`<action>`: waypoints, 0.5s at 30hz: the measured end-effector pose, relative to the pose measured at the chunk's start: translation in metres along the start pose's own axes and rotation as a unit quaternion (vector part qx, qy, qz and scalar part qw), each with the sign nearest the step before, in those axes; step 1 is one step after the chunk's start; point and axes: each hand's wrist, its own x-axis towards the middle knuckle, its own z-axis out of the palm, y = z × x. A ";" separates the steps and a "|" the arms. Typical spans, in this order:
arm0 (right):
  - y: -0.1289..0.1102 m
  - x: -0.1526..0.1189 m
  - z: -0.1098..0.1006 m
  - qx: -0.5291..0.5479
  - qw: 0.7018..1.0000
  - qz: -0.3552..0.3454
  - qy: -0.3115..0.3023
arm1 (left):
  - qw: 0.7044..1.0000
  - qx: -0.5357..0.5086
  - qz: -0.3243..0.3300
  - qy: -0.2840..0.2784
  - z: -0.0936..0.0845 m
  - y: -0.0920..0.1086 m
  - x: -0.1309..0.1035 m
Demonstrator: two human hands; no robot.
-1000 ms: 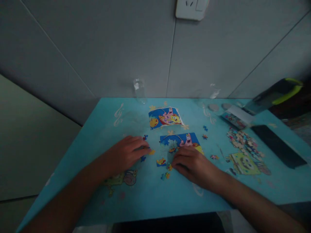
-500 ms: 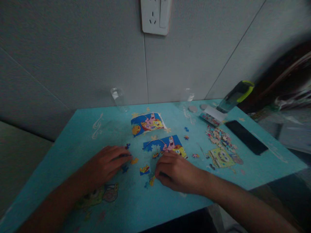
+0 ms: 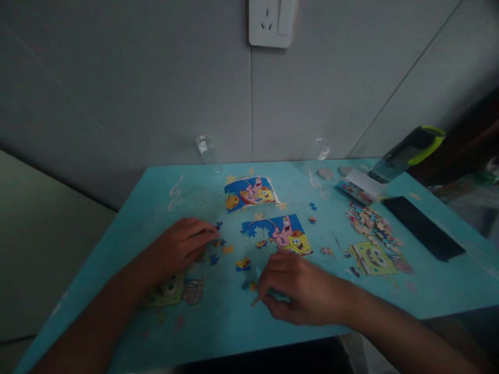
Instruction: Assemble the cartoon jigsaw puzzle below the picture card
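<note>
My right hand (image 3: 300, 288) is closed in a pinch on a small puzzle piece (image 3: 255, 301), which shows its pale edge at the fingertips. Just past those fingers lie a blue piece (image 3: 245, 285) and a yellow one. My left hand (image 3: 187, 241) rests on the table with fingers loosely stretched, its tips beside blue loose pieces (image 3: 219, 242). Between the hands is a joined yellow-and-blue bit (image 3: 243, 264). A partly assembled cartoon puzzle (image 3: 298, 241) lies beyond my right hand, with a gap at its lower left. Behind it is the printed picture sheet (image 3: 249, 195).
On the right are a heap of puzzle pieces (image 3: 372, 226), a black phone (image 3: 423, 227), a small box (image 3: 360, 187) and a tilted bottle (image 3: 405, 153). Clear containers (image 3: 208, 154) stand along the wall, with round lids (image 3: 325, 173) nearby.
The view has shifted, so everything appears further right. My right hand has drawn slightly toward me, with a piece at its fingertips. My left hand stays near the same loose pieces.
</note>
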 end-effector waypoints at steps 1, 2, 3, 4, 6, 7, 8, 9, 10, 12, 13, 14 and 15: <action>-0.001 -0.001 0.000 0.003 1.000 0.000 0.008 | 1.000 0.016 -0.012 0.014 -0.005 -0.005 -0.003; -0.001 -0.002 -0.001 0.001 1.000 0.007 0.011 | 0.998 0.042 -0.035 0.041 -0.011 -0.011 -0.006; -0.002 -0.003 -0.002 -0.004 1.000 0.015 0.012 | 0.993 0.066 -0.065 0.072 -0.017 -0.019 -0.010; -0.002 -0.003 -0.002 -0.008 1.000 0.020 0.011 | 0.986 0.086 -0.100 0.105 -0.023 -0.026 -0.015; -0.001 -0.004 -0.003 -0.012 1.000 0.027 0.002 | 0.971 0.111 -0.148 0.149 -0.030 -0.039 -0.023; -0.001 -0.005 -0.003 -0.013 1.000 0.026 -0.003 | 0.968 0.113 -0.161 0.155 -0.031 -0.044 -0.026; -0.001 -0.005 -0.002 -0.013 1.000 0.023 -0.008 | 0.967 0.111 -0.168 0.156 -0.031 -0.047 -0.027; -0.002 -0.005 -0.002 -0.013 1.000 0.018 -0.011 | 0.968 0.107 -0.169 0.148 -0.029 -0.049 -0.027; -0.002 -0.005 -0.002 -0.012 1.000 0.013 -0.012 | 0.971 0.103 -0.168 0.134 -0.027 -0.049 -0.026; -0.002 -0.006 -0.002 -0.009 1.000 0.002 -0.010 | 0.975 0.093 -0.162 0.118 -0.021 -0.046 -0.022; -0.002 -0.006 -0.002 -0.009 1.000 -0.002 -0.008 | 0.977 0.090 -0.159 0.111 -0.018 -0.043 -0.019; -0.001 -0.006 -0.002 -0.011 1.000 -0.006 -0.007 | 0.979 0.087 -0.156 0.103 -0.016 -0.040 -0.017; 0.000 -0.006 -0.002 -0.016 1.000 -0.009 -0.005 | 0.980 0.084 -0.151 0.096 -0.014 -0.038 -0.014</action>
